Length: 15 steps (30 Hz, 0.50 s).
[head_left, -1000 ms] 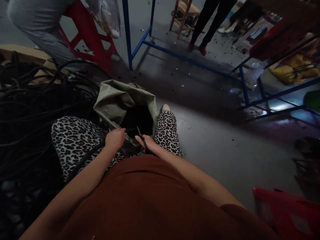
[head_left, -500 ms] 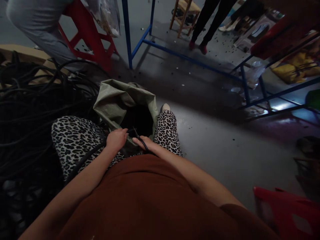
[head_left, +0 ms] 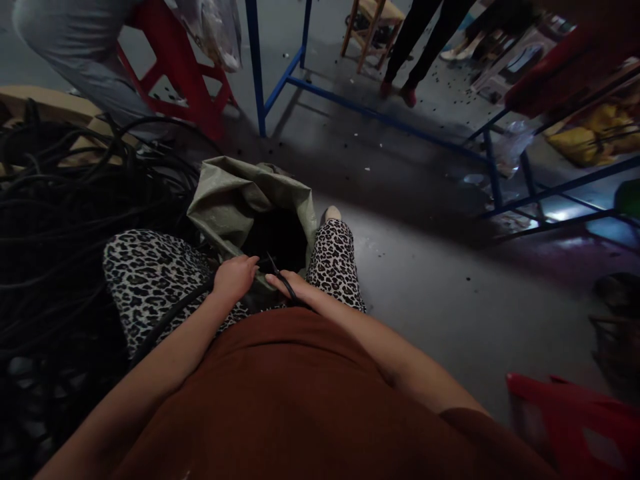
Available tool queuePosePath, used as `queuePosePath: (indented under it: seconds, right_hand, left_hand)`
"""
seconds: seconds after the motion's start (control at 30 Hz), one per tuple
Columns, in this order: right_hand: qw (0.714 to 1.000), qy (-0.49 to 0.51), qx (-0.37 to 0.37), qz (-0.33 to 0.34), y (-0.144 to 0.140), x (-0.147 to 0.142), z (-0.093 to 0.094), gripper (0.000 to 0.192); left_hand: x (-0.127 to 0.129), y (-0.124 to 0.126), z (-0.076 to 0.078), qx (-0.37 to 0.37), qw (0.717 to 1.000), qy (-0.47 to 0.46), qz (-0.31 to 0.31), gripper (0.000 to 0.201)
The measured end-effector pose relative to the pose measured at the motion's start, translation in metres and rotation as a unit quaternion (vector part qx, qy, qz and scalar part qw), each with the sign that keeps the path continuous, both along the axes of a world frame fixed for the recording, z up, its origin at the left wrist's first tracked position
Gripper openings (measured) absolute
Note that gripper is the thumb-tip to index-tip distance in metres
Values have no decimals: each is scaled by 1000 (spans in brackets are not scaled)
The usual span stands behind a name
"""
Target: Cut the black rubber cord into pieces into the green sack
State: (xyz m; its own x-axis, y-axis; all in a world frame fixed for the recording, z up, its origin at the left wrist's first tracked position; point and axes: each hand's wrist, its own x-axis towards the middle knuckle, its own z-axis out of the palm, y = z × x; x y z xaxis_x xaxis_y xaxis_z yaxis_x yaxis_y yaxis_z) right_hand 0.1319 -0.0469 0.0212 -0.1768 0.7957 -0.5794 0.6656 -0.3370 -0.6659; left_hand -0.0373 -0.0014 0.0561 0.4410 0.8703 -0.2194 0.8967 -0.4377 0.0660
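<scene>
Between my knees stands a grey-green woven sack (head_left: 217, 200), its mouth gaping and its inside dark. Over the near rim, my left hand (head_left: 235, 277) is closed around a black rubber strip (head_left: 185, 303), which runs back across my thigh toward the left. My right hand (head_left: 293, 283) grips a pair of dark-handled scissors (head_left: 280, 275), blades pointing up and left near my left fingertips. Whether the blades touch the strip is too dark to tell.
Tangled black strips (head_left: 75, 200) lie heaped at my left beside cardboard (head_left: 45, 100). A blue metal frame (head_left: 380, 117) stands ahead, with a red stool (head_left: 173, 73) and a seated person's leg (head_left: 75, 53) at its left. Another red stool (head_left: 565, 413) is at lower right.
My left hand has shifted very slightly to the right, toward the scissors. The sack and the heap look the same.
</scene>
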Motion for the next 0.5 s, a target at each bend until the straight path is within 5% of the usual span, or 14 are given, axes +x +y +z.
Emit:
queuePosePath:
  seconds: [0.27,0.5]
  right_hand:
    - [998,32,-23,-58,-4,-2,5,54]
    - [997,-8,48,-63,-5,-3,7,47]
  left_hand:
    - [0,1,1,-16,1000,-11,6,39]
    - [2,0,5,-10,1000,1,0,37]
